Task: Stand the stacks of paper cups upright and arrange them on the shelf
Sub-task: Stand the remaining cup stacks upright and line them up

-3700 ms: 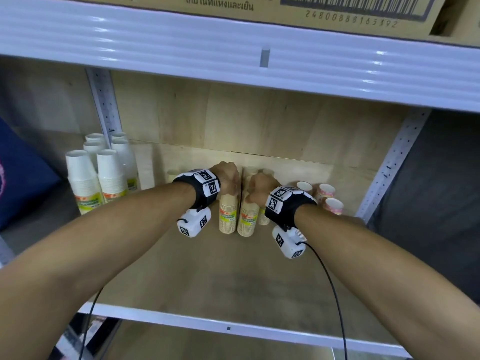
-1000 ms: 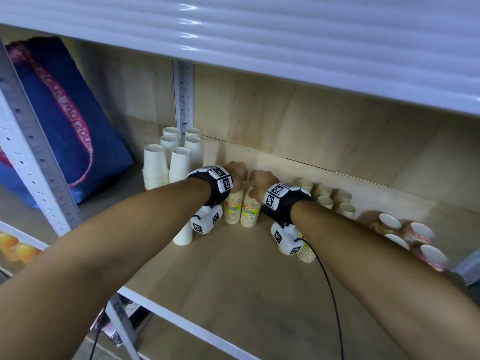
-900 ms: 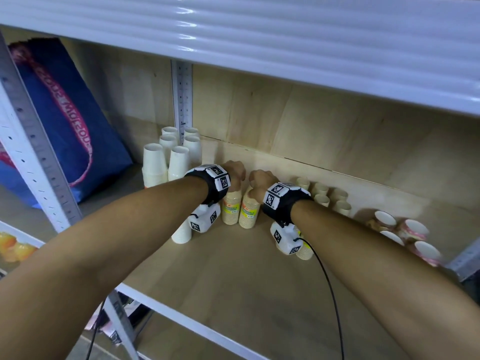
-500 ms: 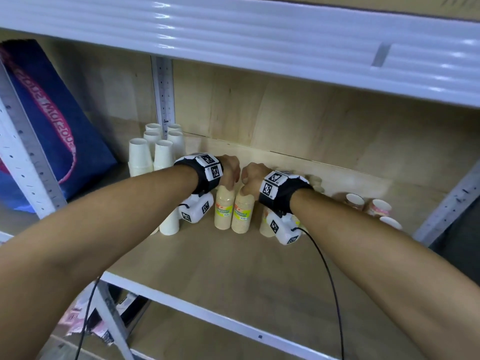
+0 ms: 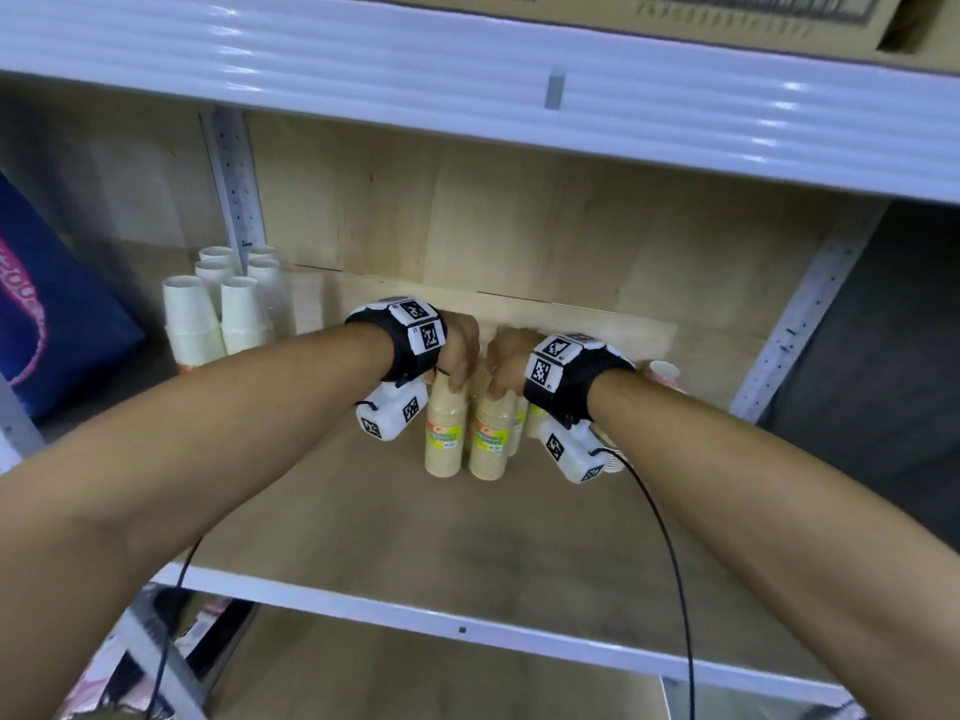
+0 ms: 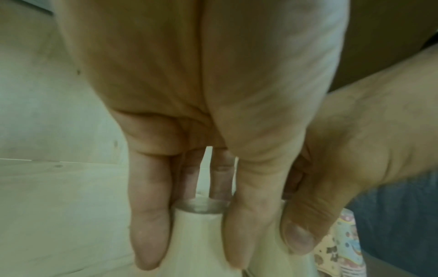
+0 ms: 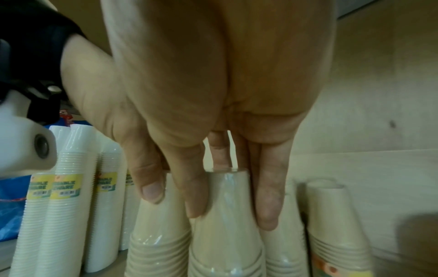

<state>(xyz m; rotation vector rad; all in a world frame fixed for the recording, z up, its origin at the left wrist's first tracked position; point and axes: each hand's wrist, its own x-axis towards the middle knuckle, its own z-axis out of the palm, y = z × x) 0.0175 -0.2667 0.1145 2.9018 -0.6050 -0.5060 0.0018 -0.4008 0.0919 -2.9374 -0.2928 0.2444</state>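
Note:
Two tan paper-cup stacks stand upright side by side at the middle of the wooden shelf [image 5: 395, 537]. My left hand [image 5: 452, 376] grips the top of the left tan stack [image 5: 443, 439]. My right hand [image 5: 496, 387] grips the top of the right tan stack [image 5: 488, 444]. In the left wrist view, my left hand [image 6: 192, 258] has fingers and thumb curled down round the stack's top [image 6: 198, 234]. In the right wrist view, my right hand [image 7: 231, 215] clasps its wrapped stack [image 7: 225, 243] the same way. More tan stacks [image 7: 331, 224] stand behind and to the right.
Upright white cup stacks [image 5: 218, 314] stand at the back left, also seen as white cup stacks [image 7: 64, 187] in the right wrist view. Patterned cups [image 5: 662, 374] lie at the back right. A blue bag [image 5: 52, 330] stands further left. The upper shelf's white edge [image 5: 467, 85] hangs low overhead.
Both hands keep their grip on the tops of the two tan stacks. My head has turned, so the view has swung to the right and slightly up.

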